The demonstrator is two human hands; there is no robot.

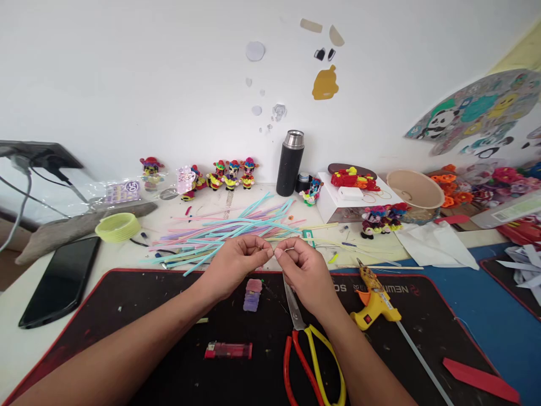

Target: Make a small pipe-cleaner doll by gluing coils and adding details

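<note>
My left hand (240, 262) and my right hand (302, 270) meet at the fingertips above the back edge of the black mat (169, 338). Both are closed in a pinch; whatever lies between the fingertips is too small to make out. Scissors (296, 313) with red and yellow handles lie under and beside my right hand. A small pink and purple fuzzy piece (252, 295) rests on the mat below my hands. Nearer the front is a red lighter (229, 350). Pastel pipe cleaners (236, 223) are spread behind my hands.
A yellow glue gun (376, 307) lies at the right, a black phone (61, 282) at the left. Along the wall stand a black bottle (290, 164) and several small figures (232, 175). A white box (338, 206) and a beige bowl (416, 189) are at the back right.
</note>
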